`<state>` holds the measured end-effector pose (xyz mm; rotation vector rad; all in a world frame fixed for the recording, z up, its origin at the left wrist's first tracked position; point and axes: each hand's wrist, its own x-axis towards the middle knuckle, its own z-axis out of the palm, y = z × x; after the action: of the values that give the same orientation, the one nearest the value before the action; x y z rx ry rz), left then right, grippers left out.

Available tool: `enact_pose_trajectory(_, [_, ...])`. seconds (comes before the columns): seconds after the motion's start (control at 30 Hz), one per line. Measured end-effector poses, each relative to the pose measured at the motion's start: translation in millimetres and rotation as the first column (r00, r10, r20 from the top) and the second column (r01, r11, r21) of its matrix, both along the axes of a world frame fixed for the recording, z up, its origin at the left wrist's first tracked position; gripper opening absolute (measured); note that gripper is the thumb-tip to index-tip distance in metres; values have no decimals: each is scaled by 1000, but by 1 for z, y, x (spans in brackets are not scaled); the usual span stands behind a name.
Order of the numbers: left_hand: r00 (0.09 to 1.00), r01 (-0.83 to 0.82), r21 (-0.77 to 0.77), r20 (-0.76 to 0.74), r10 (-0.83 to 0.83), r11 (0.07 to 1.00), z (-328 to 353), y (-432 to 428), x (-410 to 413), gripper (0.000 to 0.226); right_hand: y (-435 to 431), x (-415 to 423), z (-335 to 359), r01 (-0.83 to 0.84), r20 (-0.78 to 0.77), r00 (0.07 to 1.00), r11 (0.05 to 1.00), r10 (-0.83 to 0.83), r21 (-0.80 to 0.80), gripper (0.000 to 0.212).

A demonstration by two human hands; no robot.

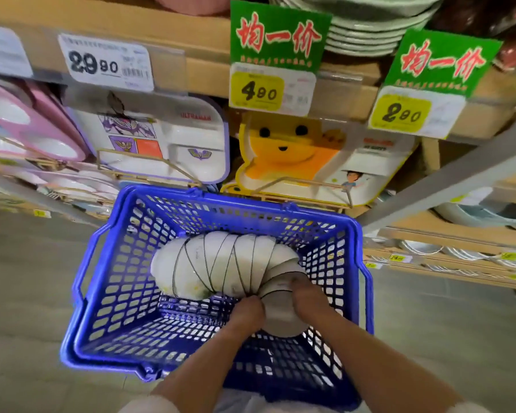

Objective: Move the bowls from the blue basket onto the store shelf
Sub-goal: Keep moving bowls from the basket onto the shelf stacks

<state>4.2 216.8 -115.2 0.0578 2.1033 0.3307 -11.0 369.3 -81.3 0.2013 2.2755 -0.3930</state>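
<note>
Head view shows the bowls (221, 263) lying as one nested row in the basket (108, 293), left hand (245, 315) and right hand (307, 299) clamping fingers on the near bowl, none visibly lifted toward the shelf (191, 73), so the task looks barely begun.

A white price label reading 29.90 (106, 62) is fixed beside two green signs, one above a yellow 4.80 tag (258, 90) and one above a yellow 2.80 tag (401, 113). Below them, a purple-edged divided tray (161, 138) and a yellow bear-shaped tray (292, 153) are propped upright. Pale green plates (367, 28) are stacked at the top.
</note>
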Motion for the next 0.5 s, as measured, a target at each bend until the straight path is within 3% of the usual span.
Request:
enact_pose_trajectory(0.13, [988, -139, 81, -53, 144, 987, 24, -7, -2, 33, 3, -12, 33, -219, 45, 975, 974, 217, 54, 38])
enact_pose_trajectory(0.23, [971, -200, 159, -96, 217, 967, 51, -15, -7, 34, 1, -27, 73, -256, 82, 965, 964, 250, 77, 34])
enact_pose_trajectory(0.3, [964, -172, 309, -143, 225, 935, 76, -24, -11, 36, 1, -39, 107, -262, 137, 957, 965, 256, 28, 31])
enact_pose_trajectory(0.4, [934, -172, 537, -178, 310, 826, 121, -39, -22, 45, 8, -60, 154, -159, 190, 968, 986, 167, -54, 21])
enact_pose_trajectory(0.5, [883, -281, 732, -56, 465, 621, 168, -48, -38, 45, 14, -78, 195, -21, 245, 967, 985, 64, -173, 29])
